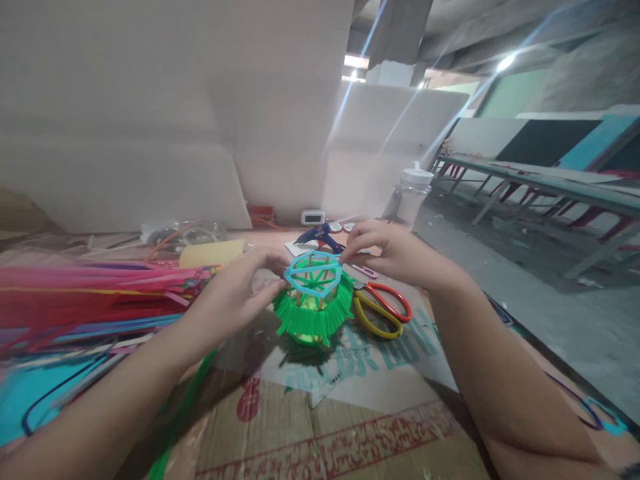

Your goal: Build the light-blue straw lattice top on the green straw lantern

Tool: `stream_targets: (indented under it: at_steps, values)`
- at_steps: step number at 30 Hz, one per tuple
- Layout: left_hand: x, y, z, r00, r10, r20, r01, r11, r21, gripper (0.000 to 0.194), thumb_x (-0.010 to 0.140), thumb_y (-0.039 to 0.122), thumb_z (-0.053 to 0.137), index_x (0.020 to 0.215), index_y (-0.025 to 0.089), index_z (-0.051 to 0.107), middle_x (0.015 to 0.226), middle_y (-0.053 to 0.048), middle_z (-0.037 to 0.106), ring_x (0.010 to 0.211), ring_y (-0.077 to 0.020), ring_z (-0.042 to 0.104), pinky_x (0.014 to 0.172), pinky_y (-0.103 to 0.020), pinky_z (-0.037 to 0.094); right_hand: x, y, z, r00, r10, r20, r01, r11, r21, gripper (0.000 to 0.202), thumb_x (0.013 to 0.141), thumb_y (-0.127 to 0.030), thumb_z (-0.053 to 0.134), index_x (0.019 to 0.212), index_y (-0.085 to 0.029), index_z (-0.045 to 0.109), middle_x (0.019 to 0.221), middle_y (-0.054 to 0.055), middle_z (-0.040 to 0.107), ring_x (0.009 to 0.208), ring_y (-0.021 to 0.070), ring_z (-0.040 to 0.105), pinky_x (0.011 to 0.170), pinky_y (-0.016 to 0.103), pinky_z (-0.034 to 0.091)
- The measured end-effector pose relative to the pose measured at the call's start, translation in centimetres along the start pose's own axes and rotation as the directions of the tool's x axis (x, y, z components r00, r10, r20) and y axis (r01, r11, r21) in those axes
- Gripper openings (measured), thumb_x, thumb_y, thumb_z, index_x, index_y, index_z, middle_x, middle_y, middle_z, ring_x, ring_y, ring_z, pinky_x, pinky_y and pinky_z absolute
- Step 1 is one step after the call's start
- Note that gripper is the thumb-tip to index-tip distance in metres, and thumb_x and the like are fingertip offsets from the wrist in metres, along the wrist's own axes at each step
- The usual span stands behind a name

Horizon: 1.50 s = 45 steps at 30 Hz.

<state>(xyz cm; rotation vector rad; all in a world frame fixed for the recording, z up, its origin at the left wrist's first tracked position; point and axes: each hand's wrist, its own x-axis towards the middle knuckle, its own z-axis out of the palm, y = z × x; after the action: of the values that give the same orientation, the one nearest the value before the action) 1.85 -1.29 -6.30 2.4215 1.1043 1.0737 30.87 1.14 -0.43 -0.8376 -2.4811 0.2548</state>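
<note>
A green fringed craft piece (315, 320) stands on the cardboard, with thin brown posts rising from its middle. Across its top lies a light blue pipe-cleaner frame (314, 293), angular in outline with a bar across it. My left hand (257, 283) pinches the frame's left corner between thumb and fingers. At the upper right corner, the fingertips of my right hand (375, 250) close on the same frame. Red-and-yellow-handled scissors (383, 310) lie just right of the green fringe.
Colourful pipe cleaners (100, 300) are heaped at the left. Behind the piece are a blue glue gun (320, 235), a yellow roll (210, 254) and a small white device (313, 217). A clear bottle (407, 200) stands at the back right.
</note>
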Motion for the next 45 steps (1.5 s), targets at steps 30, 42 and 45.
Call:
stream_targets:
  at_steps: [30,42,45]
  values:
    - [1.2,0.6,0.4,0.909,-0.417,0.022,0.366,0.771,-0.520,0.034,0.080,0.046,0.068,0.099,0.018,0.061,0.091,-0.002,0.065,0.072,-0.0154,0.059,0.069,-0.029,0.049,0.4,-0.5,-0.5,0.892,0.433,-0.133,-0.319,0.809,0.493,0.026,0.086,-0.036,0.071,0.075,-0.018,0.056,0.058,-0.001,0.063,0.053,0.0096,0.056,0.053,0.023,0.043]
    - [0.8,-0.8,1.0,0.907,-0.417,0.056,0.401,0.819,-0.410,0.039,0.086,0.057,0.059,0.088,0.021,0.074,0.093,-0.006,0.072,0.088,-0.0255,0.063,0.081,-0.035,0.048,-0.8,0.1,-2.0,0.854,0.478,-0.207,-0.334,0.808,0.485,0.021,0.086,-0.015,0.065,0.106,-0.021,0.059,0.059,-0.004,0.063,0.054,0.0119,0.058,0.051,0.024,0.043]
    - [0.9,-0.6,1.0,0.916,-0.397,0.054,0.385,0.836,-0.392,0.038,0.085,0.056,0.058,0.075,0.022,0.071,0.086,-0.006,0.072,0.084,-0.0254,0.062,0.079,-0.035,0.049,0.3,-0.3,0.0,0.853,0.518,-0.063,-0.437,0.775,0.457,0.015,0.093,-0.027,0.063,0.106,-0.019,0.064,0.048,-0.007,0.050,0.044,0.0099,0.048,0.043,0.023,0.035]
